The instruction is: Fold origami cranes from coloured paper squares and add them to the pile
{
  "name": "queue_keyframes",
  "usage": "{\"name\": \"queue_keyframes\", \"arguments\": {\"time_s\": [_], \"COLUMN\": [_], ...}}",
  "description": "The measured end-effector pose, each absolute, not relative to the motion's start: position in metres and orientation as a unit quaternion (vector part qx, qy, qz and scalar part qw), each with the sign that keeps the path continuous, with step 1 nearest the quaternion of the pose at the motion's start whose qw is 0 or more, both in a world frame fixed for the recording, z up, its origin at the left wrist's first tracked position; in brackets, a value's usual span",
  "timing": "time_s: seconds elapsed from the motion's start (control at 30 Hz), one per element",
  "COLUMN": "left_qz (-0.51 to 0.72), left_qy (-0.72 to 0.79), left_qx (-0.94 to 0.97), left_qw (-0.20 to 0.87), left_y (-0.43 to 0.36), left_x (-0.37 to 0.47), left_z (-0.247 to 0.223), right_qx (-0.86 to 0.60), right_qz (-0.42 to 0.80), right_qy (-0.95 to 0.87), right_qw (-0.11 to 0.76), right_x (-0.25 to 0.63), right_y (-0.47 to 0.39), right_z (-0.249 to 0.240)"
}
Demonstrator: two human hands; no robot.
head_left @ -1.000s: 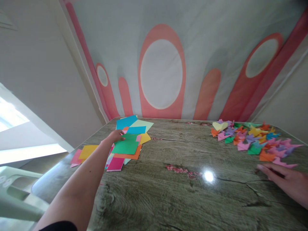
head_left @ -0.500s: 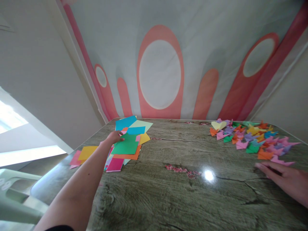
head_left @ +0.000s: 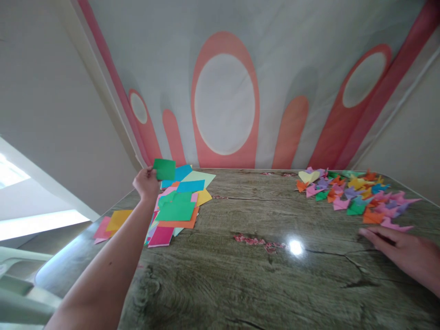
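Observation:
My left hand is raised over the far left of the table. Its thumb and fingers pinch the left edge of a green sheet of paper, which is held up off the pile. Below and to the right lies a loose pile of coloured paper, topped by another green sheet, with blue sheets behind it. On the right, my right hand rests near the tabletop with fingers loosely stretched and nothing in them. Just beyond it sits a cluster of small folded paper cranes in many colours.
The wood-patterned table reaches back to a wall with a pink and white printed backdrop. Yellow and pink sheets lie at the left edge. A folded cream paper heart is among the cranes. A pale green chair stands at lower left.
My left hand has lifted a green sheet off the pile and moved it up and to the left. My right hand has stayed almost where it was. The view has shifted slightly.

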State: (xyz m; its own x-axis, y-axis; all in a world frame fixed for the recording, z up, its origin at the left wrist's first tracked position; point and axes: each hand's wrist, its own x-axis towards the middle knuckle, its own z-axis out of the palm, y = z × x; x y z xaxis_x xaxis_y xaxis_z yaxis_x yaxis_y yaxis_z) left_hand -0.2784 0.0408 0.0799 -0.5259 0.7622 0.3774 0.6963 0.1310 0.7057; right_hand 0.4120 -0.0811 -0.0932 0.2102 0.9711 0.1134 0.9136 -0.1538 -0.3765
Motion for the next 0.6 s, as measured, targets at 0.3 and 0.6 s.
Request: {"name": "queue_keyframes", "arguments": {"time_s": [0.3, 0.6], "left_qz": [0.318, 0.293], "left_qy": [0.489, 0.366], "left_qx": [0.619, 0.804], "left_qw": [0.526, 0.365], "left_y": [-0.03, -0.045], "left_x": [-0.063, -0.025], "left_z": [-0.008, 0.009], "right_qx": [-0.476, -0.407], "right_qz": [-0.106, -0.034], "right_qy": [-0.815, -0.825], "right_qw": [0.314, 0.391], "right_x": [0.263, 0.194], "right_y": [-0.1, -0.088], "right_z": [-0.031, -0.012]}}
